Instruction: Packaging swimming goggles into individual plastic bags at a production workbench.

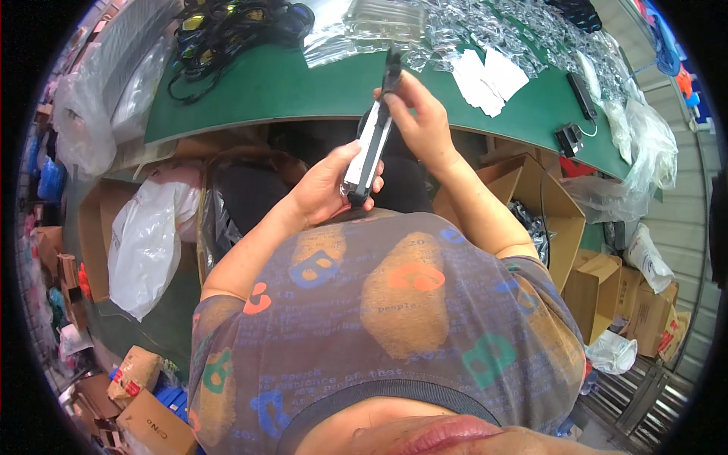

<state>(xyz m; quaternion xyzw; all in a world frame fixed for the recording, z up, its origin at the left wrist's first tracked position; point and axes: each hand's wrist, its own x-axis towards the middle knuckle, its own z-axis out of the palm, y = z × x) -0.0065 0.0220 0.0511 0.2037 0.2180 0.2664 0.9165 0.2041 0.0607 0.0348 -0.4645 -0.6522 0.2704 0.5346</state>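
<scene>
Between my hands is a long, narrow case [366, 152], black with a white strip along it; its exact kind I cannot make out. My left hand [330, 186] is closed round the lower end, thumb along the white side and fingertips showing past the far edge. At the upper end, my right hand [421, 121] pinches a black part [392, 68] that sticks up beyond the fingers. The case is tilted, held over my lap in front of the green table [303, 95]. Whether the black part is joined to the case is hidden by my fingers.
Black goggles with straps [227, 30] are heaped at the table's far left. Clear plastic cases [387, 21] and many small clear pieces [500, 30] cover the far side, beside white papers [489, 80]. A small black device [569, 140] lies right. An open carton [557, 208] stands below.
</scene>
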